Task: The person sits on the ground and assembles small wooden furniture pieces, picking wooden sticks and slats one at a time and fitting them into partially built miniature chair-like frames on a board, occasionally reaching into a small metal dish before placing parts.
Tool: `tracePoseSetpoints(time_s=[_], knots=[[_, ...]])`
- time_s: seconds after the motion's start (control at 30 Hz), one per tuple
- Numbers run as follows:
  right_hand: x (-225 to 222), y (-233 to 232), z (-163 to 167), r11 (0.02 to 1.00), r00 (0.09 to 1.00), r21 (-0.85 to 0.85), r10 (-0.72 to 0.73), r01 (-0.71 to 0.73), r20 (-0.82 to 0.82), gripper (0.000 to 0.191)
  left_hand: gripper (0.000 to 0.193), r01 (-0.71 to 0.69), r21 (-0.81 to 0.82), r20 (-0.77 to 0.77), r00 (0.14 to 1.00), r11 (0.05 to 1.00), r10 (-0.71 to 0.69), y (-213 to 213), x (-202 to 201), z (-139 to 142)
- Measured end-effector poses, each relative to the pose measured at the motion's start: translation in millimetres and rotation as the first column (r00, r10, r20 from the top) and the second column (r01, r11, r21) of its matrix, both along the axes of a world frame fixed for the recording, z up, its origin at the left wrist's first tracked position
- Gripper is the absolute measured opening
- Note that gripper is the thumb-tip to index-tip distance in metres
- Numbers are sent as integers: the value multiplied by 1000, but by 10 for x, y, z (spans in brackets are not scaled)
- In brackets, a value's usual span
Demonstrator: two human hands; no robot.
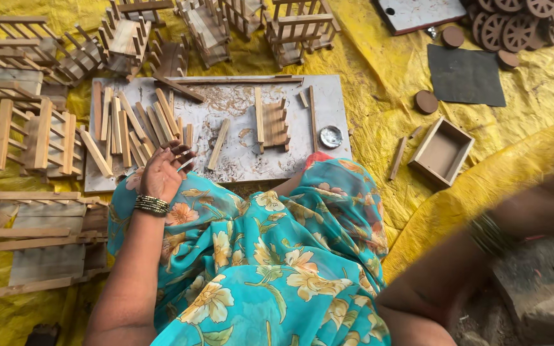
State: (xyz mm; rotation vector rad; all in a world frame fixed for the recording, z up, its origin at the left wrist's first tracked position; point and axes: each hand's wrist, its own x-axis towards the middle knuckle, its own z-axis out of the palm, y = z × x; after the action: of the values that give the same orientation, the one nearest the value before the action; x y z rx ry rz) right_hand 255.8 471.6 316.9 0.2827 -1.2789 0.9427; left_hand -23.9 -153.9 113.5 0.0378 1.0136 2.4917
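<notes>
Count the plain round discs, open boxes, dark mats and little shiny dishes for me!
Discs: 3
Box: 1
Mat: 1
Dish: 1
Total: 6

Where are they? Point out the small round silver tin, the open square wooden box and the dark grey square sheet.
Small round silver tin [331, 136]: head view, centre of its shiny top.
Open square wooden box [444, 154]: head view, its inner floor.
Dark grey square sheet [466, 75]: head view, middle of its flat surface.
</notes>
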Motion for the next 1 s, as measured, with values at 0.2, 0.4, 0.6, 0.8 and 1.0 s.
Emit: tracePoseSetpoints(time_s=[0.2, 0.4, 0.6, 0.8, 1.0], knots=[[-1724, -175, -841, 853, 955, -488, 274, -186, 116, 50, 34, -62, -10, 24, 998, 998, 63, -112, 32, -104], [-2485, -860, -1660, 266, 867, -962, 491, -52, 89, 54, 31, -60, -34, -22, 998, 998, 59, -102, 39, -52], [-2543, -1427, -2151, 252, 670, -927, 640, 279, 376, 61, 23, -37, -350, 11, 999, 936, 44, 155, -148, -66], [-2540, -1171, -2167, 477, 590, -865, 658, 155, 468, 60, 28, -239, -927, -281, 953, 290, -113, 774, -320, -228], [-2538, -1117, -2325, 489, 563, -848, 651, 202, 510, 62, 38, -348, -872, -182, 883, -345, -433, 1128, -352, -315]])
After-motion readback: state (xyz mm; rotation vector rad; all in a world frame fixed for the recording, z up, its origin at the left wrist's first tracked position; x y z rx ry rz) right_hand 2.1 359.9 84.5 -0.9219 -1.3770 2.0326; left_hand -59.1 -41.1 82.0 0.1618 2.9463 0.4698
